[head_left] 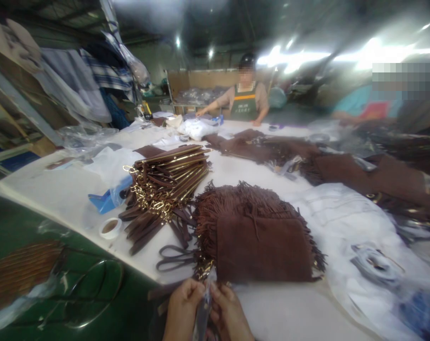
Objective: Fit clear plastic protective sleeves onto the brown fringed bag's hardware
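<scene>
My left hand point(182, 308) and my right hand point(229, 311) meet at the bottom edge of the table, both pinched on a narrow clear plastic strip or wrapper point(202, 310) that hangs between them. Just beyond my fingers lies a stack of brown suede fringed bags point(261, 237) with a gold chain point(202, 271) at its near corner. To the left of the bags sits a pile of brown straps with gold clasps point(163, 189). Dark scissors point(174, 256) lie flat next to the straps.
A roll of tape point(110, 228) and a blue plastic piece point(106, 198) lie on the white table point(62, 189). White bags point(343, 222) cover the right side. More brown bags point(279, 151) lie further back. A person in a green apron point(244, 97) works at the far end; another person point(374, 104) sits at right.
</scene>
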Action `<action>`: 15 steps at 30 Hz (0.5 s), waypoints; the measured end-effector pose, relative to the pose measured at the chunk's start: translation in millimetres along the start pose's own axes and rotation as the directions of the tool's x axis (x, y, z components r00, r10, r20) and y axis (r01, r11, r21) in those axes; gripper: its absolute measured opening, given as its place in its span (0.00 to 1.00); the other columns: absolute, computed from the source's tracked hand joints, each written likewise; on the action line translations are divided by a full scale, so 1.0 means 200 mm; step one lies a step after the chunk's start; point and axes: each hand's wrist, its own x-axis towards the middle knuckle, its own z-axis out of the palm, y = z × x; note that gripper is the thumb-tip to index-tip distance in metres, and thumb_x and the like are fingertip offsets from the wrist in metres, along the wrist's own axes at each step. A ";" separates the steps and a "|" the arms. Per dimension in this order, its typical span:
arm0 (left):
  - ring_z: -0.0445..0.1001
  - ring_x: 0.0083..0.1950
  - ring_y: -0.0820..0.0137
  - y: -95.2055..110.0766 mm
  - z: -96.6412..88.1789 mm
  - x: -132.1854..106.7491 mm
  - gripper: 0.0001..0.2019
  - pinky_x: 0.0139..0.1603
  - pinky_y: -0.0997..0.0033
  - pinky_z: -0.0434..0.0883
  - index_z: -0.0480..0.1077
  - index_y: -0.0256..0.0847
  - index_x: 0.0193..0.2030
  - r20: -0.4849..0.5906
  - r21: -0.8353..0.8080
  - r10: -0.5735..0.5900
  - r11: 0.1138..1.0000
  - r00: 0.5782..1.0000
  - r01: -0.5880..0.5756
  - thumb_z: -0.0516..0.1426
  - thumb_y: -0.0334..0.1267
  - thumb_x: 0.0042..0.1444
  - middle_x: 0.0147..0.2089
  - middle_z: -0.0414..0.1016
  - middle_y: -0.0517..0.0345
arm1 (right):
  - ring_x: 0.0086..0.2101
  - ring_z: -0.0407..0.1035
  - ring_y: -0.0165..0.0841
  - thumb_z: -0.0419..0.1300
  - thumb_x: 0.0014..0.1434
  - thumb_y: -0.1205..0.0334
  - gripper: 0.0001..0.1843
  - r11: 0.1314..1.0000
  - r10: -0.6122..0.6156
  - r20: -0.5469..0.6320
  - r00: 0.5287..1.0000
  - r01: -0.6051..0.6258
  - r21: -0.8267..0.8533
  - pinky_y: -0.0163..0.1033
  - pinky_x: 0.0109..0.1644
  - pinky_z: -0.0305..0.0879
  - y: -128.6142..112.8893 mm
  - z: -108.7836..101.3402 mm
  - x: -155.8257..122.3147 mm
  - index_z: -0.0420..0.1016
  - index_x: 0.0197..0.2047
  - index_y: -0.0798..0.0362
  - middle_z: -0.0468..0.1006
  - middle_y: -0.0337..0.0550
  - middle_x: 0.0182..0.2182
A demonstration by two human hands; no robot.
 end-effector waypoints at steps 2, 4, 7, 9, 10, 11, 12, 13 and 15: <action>0.72 0.25 0.67 0.02 -0.02 0.02 0.14 0.30 0.71 0.68 0.69 0.37 0.25 0.175 -0.195 -0.132 0.967 0.976 0.166 0.65 0.45 0.45 0.23 0.73 0.58 | 0.17 0.47 0.19 0.76 0.32 0.42 0.30 1.000 0.014 0.029 0.999 -0.014 -0.009 0.27 0.21 0.47 -0.01 0.00 0.00 0.71 0.29 0.55 0.57 0.24 0.15; 0.74 0.27 0.66 0.06 -0.04 0.03 0.12 0.34 0.69 0.70 0.71 0.35 0.27 0.310 -0.272 -0.209 0.915 0.928 0.297 0.66 0.40 0.45 0.25 0.75 0.54 | 0.16 0.45 0.18 0.75 0.34 0.42 0.30 0.999 0.031 0.078 0.996 -0.030 -0.019 0.27 0.20 0.44 -0.02 -0.01 -0.01 0.69 0.28 0.55 0.56 0.24 0.14; 0.76 0.28 0.63 0.10 -0.06 0.03 0.11 0.35 0.65 0.71 0.74 0.32 0.33 0.453 -0.291 -0.273 0.854 0.848 0.431 0.66 0.36 0.45 0.27 0.77 0.51 | 0.15 0.45 0.18 0.74 0.35 0.41 0.30 0.998 0.055 0.127 0.990 -0.051 -0.035 0.26 0.19 0.42 -0.05 -0.01 -0.02 0.68 0.28 0.54 0.55 0.24 0.14; 0.77 0.28 0.60 0.08 -0.05 0.03 0.12 0.35 0.62 0.71 0.75 0.32 0.36 0.505 -0.323 -0.289 0.811 0.813 0.488 0.67 0.35 0.45 0.28 0.78 0.49 | 0.15 0.46 0.18 0.74 0.34 0.40 0.31 0.995 0.083 0.137 0.987 -0.075 -0.062 0.26 0.18 0.43 -0.06 -0.01 -0.03 0.68 0.29 0.54 0.55 0.24 0.13; 0.77 0.29 0.59 0.07 -0.04 0.03 0.11 0.35 0.61 0.72 0.75 0.33 0.36 0.516 -0.348 -0.291 0.788 0.806 0.508 0.67 0.34 0.45 0.28 0.78 0.49 | 0.14 0.47 0.18 0.74 0.34 0.39 0.31 0.993 0.097 0.142 0.985 -0.086 -0.080 0.26 0.18 0.43 -0.06 -0.02 -0.04 0.68 0.30 0.54 0.55 0.24 0.13; 0.77 0.29 0.58 0.06 -0.03 0.02 0.11 0.35 0.60 0.72 0.75 0.33 0.36 0.520 -0.376 -0.294 0.764 0.802 0.524 0.67 0.34 0.45 0.28 0.78 0.48 | 0.14 0.48 0.19 0.73 0.35 0.38 0.31 0.991 0.106 0.148 0.983 -0.092 -0.097 0.26 0.17 0.44 -0.07 -0.02 -0.04 0.68 0.30 0.54 0.55 0.24 0.13; 0.77 0.29 0.58 0.04 -0.02 0.02 0.11 0.36 0.59 0.72 0.75 0.34 0.36 0.514 -0.408 -0.295 0.742 0.806 0.532 0.67 0.34 0.46 0.29 0.79 0.48 | 0.14 0.48 0.19 0.73 0.35 0.38 0.31 0.990 0.111 0.153 0.982 -0.095 -0.109 0.26 0.17 0.44 -0.07 -0.03 -0.04 0.68 0.30 0.54 0.55 0.24 0.13; 0.78 0.30 0.58 0.03 -0.02 0.02 0.10 0.36 0.59 0.72 0.75 0.34 0.36 0.505 -0.432 -0.308 0.719 0.807 0.545 0.67 0.33 0.46 0.29 0.79 0.48 | 0.14 0.48 0.19 0.73 0.36 0.38 0.31 0.989 0.111 0.154 0.982 -0.093 -0.117 0.26 0.17 0.45 -0.07 -0.03 -0.04 0.68 0.31 0.54 0.55 0.24 0.13; 0.77 0.29 0.59 0.01 0.00 0.00 0.09 0.36 0.60 0.73 0.75 0.33 0.35 0.476 -0.464 -0.364 0.669 0.800 0.581 0.66 0.32 0.46 0.27 0.78 0.48 | 0.13 0.47 0.19 0.73 0.36 0.38 0.32 0.988 0.108 0.154 0.982 -0.088 -0.128 0.26 0.16 0.45 -0.06 -0.05 -0.03 0.69 0.32 0.54 0.54 0.23 0.12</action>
